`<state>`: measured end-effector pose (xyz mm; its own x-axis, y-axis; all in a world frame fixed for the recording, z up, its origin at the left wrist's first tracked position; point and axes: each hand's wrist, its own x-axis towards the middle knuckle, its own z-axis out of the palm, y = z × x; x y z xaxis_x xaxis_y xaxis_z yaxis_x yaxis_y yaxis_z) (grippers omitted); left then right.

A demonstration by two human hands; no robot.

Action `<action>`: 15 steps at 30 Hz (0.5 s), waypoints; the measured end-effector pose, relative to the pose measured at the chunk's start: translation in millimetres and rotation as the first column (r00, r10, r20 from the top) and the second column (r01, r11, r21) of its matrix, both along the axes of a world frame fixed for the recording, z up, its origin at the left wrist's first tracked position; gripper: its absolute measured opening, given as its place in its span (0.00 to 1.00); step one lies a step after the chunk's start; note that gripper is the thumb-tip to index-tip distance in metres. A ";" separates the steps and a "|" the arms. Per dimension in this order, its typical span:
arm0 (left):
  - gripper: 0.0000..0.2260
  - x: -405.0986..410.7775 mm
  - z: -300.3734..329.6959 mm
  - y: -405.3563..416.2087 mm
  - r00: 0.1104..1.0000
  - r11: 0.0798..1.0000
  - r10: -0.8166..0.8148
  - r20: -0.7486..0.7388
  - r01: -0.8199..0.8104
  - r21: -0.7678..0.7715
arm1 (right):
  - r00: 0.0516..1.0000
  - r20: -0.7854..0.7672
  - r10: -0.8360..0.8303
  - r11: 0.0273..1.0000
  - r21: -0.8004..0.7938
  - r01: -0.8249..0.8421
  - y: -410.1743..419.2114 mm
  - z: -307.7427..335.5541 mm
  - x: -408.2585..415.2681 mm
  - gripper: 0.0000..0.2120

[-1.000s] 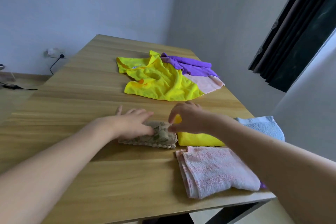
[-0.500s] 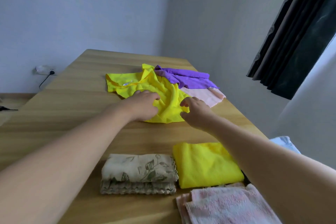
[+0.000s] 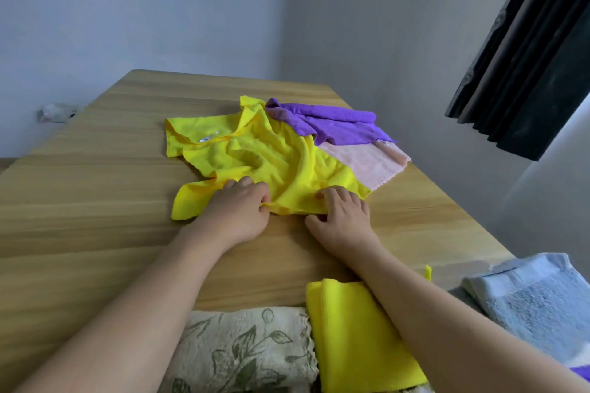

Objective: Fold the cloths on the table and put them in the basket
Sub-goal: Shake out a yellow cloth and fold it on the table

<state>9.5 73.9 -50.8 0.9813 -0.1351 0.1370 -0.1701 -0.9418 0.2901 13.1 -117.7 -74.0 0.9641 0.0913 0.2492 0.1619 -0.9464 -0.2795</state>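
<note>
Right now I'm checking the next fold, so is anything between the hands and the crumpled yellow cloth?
Nothing visible is. The left hand and right hand are already on the near edge of the crumpled yellow cloth; only bare table lies around them. The basket is not in view.

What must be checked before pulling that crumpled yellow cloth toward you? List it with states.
1. Left hand grips the yellow cloth at its near edge: ok.
2. Right hand has a grip on the cloth: cannot tell; its fingertips lie on the near edge.
3. Cloth free of the purple cloth and pink cloth: not ok, it overlaps both.
4. Bare table near the hands for spreading: ok.
5. Basket in reach: cannot tell, none in view.
</note>
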 end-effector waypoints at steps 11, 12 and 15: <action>0.05 -25.1 59.9 -25.1 0.986 0.770 -0.085 -0.140 -0.024 -0.637 | 0.982 0.106 -0.158 0.986 0.072 0.151 -8.2 -5.5 2.5 0.09; 0.06 -28.9 66.2 -24.5 0.977 0.719 -0.122 -0.176 -0.035 -0.694 | 0.983 0.101 -0.155 0.986 0.072 0.148 -8.8 -5.8 3.1 0.09; 0.09 -32.8 76.5 -15.5 0.960 0.742 -0.138 -0.243 -0.062 -0.668 | 0.982 0.119 -0.147 0.985 0.112 0.134 -10.8 -5.7 3.6 0.09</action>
